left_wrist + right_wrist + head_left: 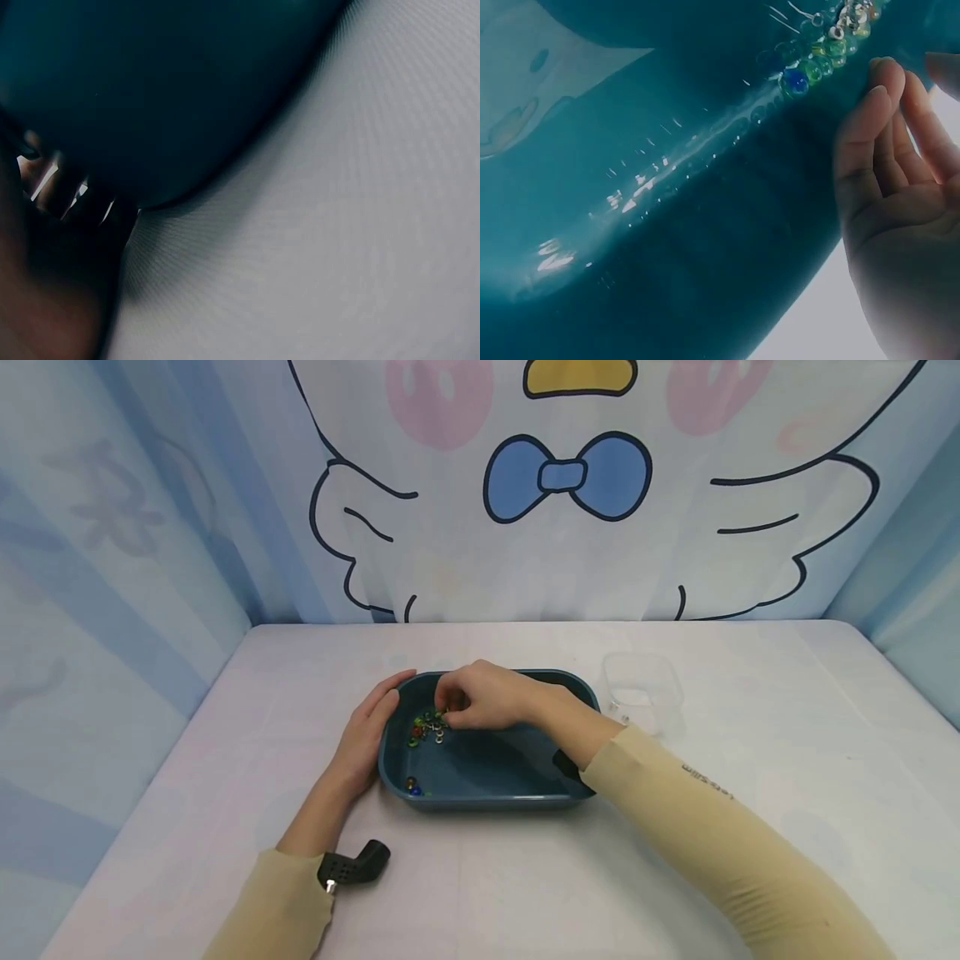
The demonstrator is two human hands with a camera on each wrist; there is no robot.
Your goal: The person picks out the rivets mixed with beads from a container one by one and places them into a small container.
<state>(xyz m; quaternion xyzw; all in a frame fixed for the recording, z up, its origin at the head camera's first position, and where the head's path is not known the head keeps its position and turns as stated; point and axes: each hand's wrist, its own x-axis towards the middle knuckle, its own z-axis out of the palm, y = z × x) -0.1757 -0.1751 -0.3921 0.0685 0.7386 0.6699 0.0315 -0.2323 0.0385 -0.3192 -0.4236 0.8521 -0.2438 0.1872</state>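
Curled right hand (487, 695) fingers beads (426, 727); flat left hand (369, 732) steadies tray (480, 781), beads glassy only wrist-side.

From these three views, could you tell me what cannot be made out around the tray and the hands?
- Right hand fingertips, head view: the knuckles cover them, so any bead pinched is hidden.
- Beads, head view: too small to count.
- Left hand, left wrist view: dark, blurred, crowded by the tray.
- Clear container, head view: contents unclear.
- Beads, right wrist view: cut off by the top edge.
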